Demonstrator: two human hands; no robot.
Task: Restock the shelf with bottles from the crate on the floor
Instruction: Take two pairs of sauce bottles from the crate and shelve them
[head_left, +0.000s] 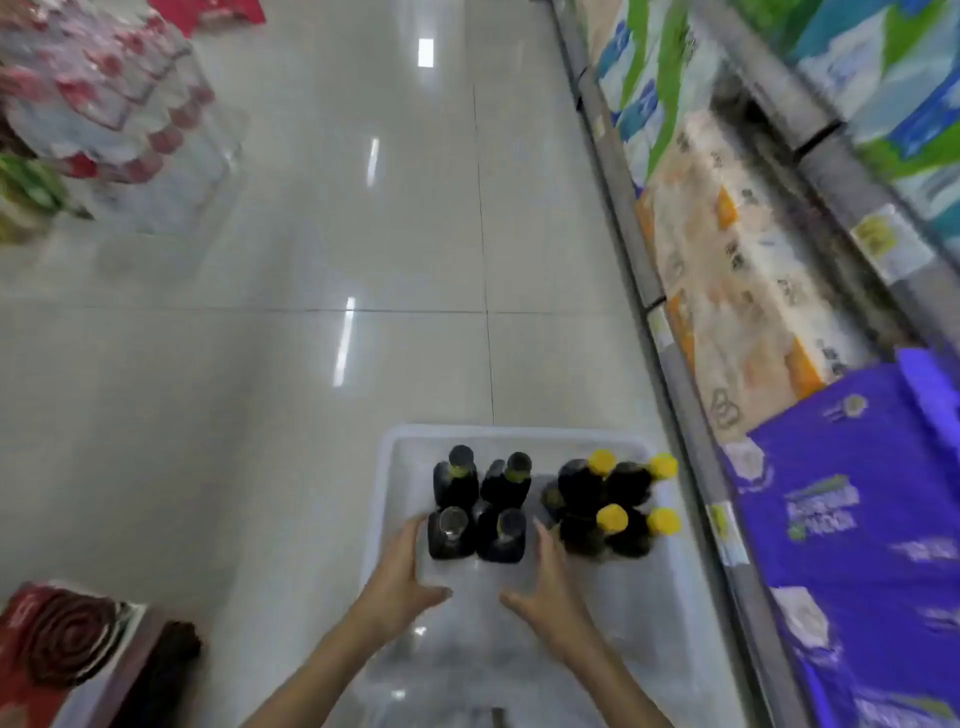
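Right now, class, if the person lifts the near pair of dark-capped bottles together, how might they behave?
The dark-capped bottles look full of dark liquid, so probably heavy for their size. They seem tall and narrow, so apt to tip if pushed. The left hand and right hand only flank them, so a smooth bottle might slip.

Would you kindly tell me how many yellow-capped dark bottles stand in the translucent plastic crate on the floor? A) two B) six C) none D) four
D: four yellow-capped dark bottles stand clustered at the right side of the translucent plastic crate, beside four dark-capped bottles that the left hand and right hand flank.
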